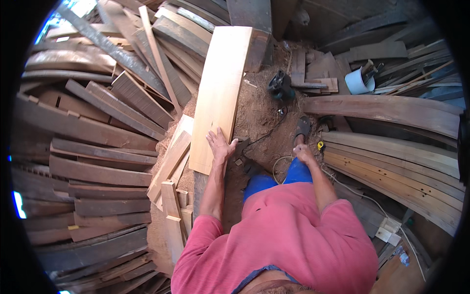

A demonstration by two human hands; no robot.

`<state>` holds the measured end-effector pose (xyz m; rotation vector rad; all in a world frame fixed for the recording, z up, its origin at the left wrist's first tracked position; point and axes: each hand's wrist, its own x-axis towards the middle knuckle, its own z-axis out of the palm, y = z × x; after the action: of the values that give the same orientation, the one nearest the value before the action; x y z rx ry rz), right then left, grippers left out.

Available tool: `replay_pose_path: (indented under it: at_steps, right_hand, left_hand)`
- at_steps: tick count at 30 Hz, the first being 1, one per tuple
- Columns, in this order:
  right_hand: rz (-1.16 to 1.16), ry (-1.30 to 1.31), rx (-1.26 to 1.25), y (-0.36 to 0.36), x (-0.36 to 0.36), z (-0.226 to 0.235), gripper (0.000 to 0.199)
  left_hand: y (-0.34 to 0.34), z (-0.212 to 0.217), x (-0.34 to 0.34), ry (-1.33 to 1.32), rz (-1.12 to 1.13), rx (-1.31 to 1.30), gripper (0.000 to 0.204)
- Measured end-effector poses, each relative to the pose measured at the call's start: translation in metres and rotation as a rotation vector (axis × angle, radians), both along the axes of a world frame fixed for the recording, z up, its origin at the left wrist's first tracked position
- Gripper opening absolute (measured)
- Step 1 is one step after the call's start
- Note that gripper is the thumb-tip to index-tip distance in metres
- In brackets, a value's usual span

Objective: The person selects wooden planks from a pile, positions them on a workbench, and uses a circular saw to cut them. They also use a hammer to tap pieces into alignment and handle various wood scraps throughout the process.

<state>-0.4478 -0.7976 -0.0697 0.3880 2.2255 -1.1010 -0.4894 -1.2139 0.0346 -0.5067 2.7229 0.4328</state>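
Floor (259, 117) = packed sawdust & dirt. On it: long pale plank (220, 88) lying lengthwise, near end by shorter light offcuts (171, 161). Dark weathered boards (93, 132) stacked all over left side; curved planks (391, 157) piled at right. Dark power tool (280, 85) sits on sawdust just right of plank, its cable (267, 132) trailing toward near side. White bucket (357, 81) w/ tools farther right among scrap wood.

One pale plank (220, 93), one white bucket (356, 82), two hands, countless dark boards (98, 132).
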Motion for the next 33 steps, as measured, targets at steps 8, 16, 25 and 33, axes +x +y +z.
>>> replay_pose_path:
  at_steps: [8,16,25,33]
  right_hand:
    - [0.038,0.181,-0.097,0.01,-0.122,-0.026,0.038]
    - [0.046,-0.192,-0.195,0.047,-0.16,-0.088,0.048]
    - [0.438,-0.396,-0.235,0.172,-0.032,-0.224,0.029]
    - [0.543,-0.573,-0.07,0.163,-0.097,-0.215,0.05]
  left_hand:
    - [0.041,-0.015,-0.109,-0.026,0.002,-0.247,0.13]
    - [0.031,-0.031,-0.108,-0.078,-0.016,-0.316,0.138]
    - [0.039,-0.036,-0.119,-0.056,0.034,-0.276,0.127]
    - [0.056,-0.033,-0.123,-0.076,0.085,-0.181,0.128]
